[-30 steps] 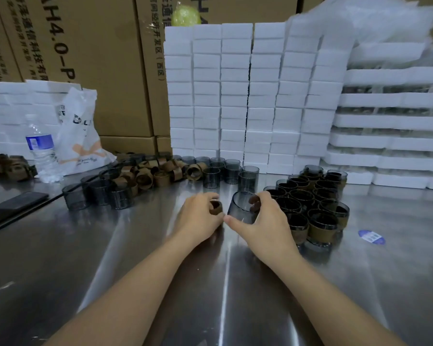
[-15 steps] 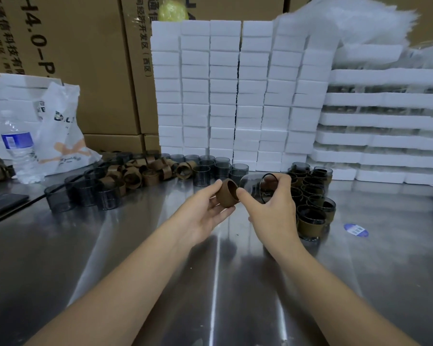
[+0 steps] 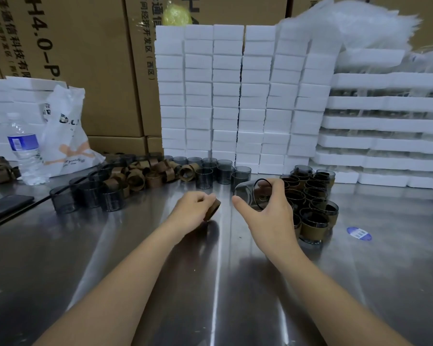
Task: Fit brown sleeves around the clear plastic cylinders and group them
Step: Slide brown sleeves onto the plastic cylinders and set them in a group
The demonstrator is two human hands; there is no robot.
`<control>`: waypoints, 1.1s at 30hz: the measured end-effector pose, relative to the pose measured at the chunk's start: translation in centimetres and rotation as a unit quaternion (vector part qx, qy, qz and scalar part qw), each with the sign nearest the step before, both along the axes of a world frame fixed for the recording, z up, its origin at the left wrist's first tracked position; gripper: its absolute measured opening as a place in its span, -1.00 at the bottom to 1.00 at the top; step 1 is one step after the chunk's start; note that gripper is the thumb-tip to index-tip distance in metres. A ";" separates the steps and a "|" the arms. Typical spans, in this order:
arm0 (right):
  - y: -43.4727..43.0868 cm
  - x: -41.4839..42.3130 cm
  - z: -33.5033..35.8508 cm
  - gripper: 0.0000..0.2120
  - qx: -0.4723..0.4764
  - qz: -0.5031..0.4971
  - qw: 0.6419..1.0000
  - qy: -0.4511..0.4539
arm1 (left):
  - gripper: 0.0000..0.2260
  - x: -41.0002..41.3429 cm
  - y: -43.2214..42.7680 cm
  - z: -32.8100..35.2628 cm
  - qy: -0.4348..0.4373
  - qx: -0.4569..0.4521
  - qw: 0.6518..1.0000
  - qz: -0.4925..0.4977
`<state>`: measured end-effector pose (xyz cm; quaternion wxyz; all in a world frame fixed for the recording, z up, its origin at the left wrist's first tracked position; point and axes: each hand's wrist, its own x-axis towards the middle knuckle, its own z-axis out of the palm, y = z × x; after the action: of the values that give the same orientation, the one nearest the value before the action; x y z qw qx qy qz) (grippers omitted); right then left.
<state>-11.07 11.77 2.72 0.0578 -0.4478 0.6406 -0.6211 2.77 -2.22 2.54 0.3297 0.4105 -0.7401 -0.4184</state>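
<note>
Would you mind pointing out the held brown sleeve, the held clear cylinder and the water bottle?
brown sleeve (image 3: 214,209), head view, its outer wall.
clear cylinder (image 3: 244,191), head view, its transparent side wall.
water bottle (image 3: 23,143), head view, its blue label.

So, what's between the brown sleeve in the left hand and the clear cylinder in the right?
Nothing. The head view shows only bare steel table between the brown sleeve and the clear cylinder; they are apart.
</note>
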 end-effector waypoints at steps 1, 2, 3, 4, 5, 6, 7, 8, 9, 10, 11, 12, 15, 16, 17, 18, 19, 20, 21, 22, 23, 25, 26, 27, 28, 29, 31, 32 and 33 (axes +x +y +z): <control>0.0 0.0 -0.1 -0.50 0.001 0.003 1.000 0.004 | -0.64 0.2 -0.2 -0.1 0.035 0.042 0.998 -0.021; -0.1 0.0 -0.2 -0.51 0.001 0.005 1.000 0.009 | -0.61 0.4 -0.3 -0.2 0.076 0.085 0.992 -0.045; -0.1 0.0 -0.2 -0.52 -0.001 0.006 1.000 0.011 | -0.60 0.6 -0.3 -0.1 0.109 0.116 0.985 -0.063; -0.1 0.0 -0.2 -0.51 -0.002 0.007 1.000 0.011 | -0.60 0.7 -0.3 0.0 0.130 0.128 0.980 -0.075; -0.2 0.0 -0.2 -0.50 -0.003 0.008 1.000 0.009 | -0.62 0.7 -0.3 0.1 0.147 0.132 0.977 -0.079; -0.2 -0.1 -0.3 -0.49 -0.004 0.008 1.000 0.007 | -0.65 0.8 -0.3 0.3 0.157 0.134 0.975 -0.081; -0.3 -0.1 -0.3 -0.49 -0.004 0.008 1.000 0.007 | -0.68 0.8 -0.2 0.5 0.165 0.135 0.974 -0.079; -0.3 -0.1 -0.2 -0.49 -0.003 0.007 1.000 0.008 | -0.69 0.8 0.0 0.7 0.172 0.135 0.973 -0.074; -0.3 -0.1 -0.2 -0.49 -0.002 0.007 1.000 0.009 | -0.70 0.8 0.0 0.8 0.175 0.135 0.973 -0.073; -0.3 -0.1 -0.3 -0.49 -0.001 0.006 1.000 0.010 | -0.70 0.9 0.0 0.9 0.174 0.133 0.973 -0.075; -0.3 -0.1 -0.3 -0.49 0.000 0.006 1.000 0.010 | -0.69 1.0 0.0 1.1 0.172 0.131 0.973 -0.080; -0.4 -0.1 -0.3 -0.48 0.001 0.007 1.000 0.007 | -0.68 1.1 0.0 1.2 0.169 0.130 0.973 -0.090; -0.4 0.1 -0.2 -0.38 0.005 0.028 0.999 -0.043 | -0.65 1.2 0.2 1.5 0.183 0.149 0.962 -0.138; -0.3 0.2 0.0 -0.36 0.006 0.046 0.996 -0.081 | -0.67 1.1 0.4 1.5 0.192 0.155 0.957 -0.153; -0.2 0.2 0.2 -0.36 0.011 0.070 0.989 -0.127 | -0.70 1.1 0.6 1.6 0.199 0.156 0.953 -0.165; -0.1 0.3 0.5 -0.37 0.023 0.102 0.979 -0.178 | -0.74 0.9 0.8 1.6 0.202 0.152 0.952 -0.171; 0.0 0.3 0.8 -0.37 0.038 0.138 0.962 -0.231 | -0.76 0.9 0.9 1.7 0.206 0.147 0.953 -0.169; 0.1 0.3 1.0 -0.37 0.050 0.173 0.943 -0.279 | -0.76 0.8 1.0 1.7 0.212 0.141 0.953 -0.163; 0.2 0.3 1.2 -0.37 0.057 0.201 0.924 -0.319 | -0.74 0.7 1.0 1.7 0.219 0.136 0.953 -0.157; 0.1 0.3 1.2 -0.37 0.057 0.224 0.907 -0.352 | -0.73 0.7 0.9 1.7 0.220 0.131 0.954 -0.154; 0.1 0.3 1.3 -0.38 0.051 0.245 0.890 -0.380 | -0.73 0.8 1.0 1.7 0.219 0.127 0.955 -0.154; 0.2 0.2 1.4 -0.41 0.032 0.275 0.863 -0.423 | -0.71 0.8 1.1 1.8 0.214 0.120 0.956 -0.161; 0.2 0.1 1.4 -0.45 0.026 0.284 0.854 -0.436 | -0.70 0.8 1.2 1.8 0.208 0.116 0.957 -0.164; 0.2 -0.1 1.4 -0.50 0.022 0.289 0.848 -0.443 | -0.70 0.8 1.3 1.8 0.200 0.112 0.959 -0.167; 0.2 -0.2 1.4 -0.54 0.020 0.292 0.845 -0.447 | -0.72 0.8 1.3 1.9 0.191 0.106 0.961 -0.167; 0.2 -0.2 1.4 -0.54 0.021 0.294 0.844 -0.449 | -0.75 0.8 1.4 1.9 0.184 0.100 0.964 -0.166; 0.1 -0.3 1.3 -0.47 0.023 0.294 0.844 -0.449 | -0.78 0.8 1.4 2.0 0.168 0.088 0.968 -0.163; 0.1 -0.4 1.3 -0.41 0.024 0.291 0.846 -0.446 | -0.77 0.9 1.4 2.0 0.161 0.084 0.970 -0.162; 0.1 -0.4 1.3 -0.34 0.024 0.287 0.849 -0.443 | -0.77 0.9 1.4 2.0 0.156 0.082 0.971 -0.160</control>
<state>-11.45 11.83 4.02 0.5218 -0.2877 0.4051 -0.6935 3.67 -0.78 4.58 0.3349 0.2417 -0.6989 -0.5839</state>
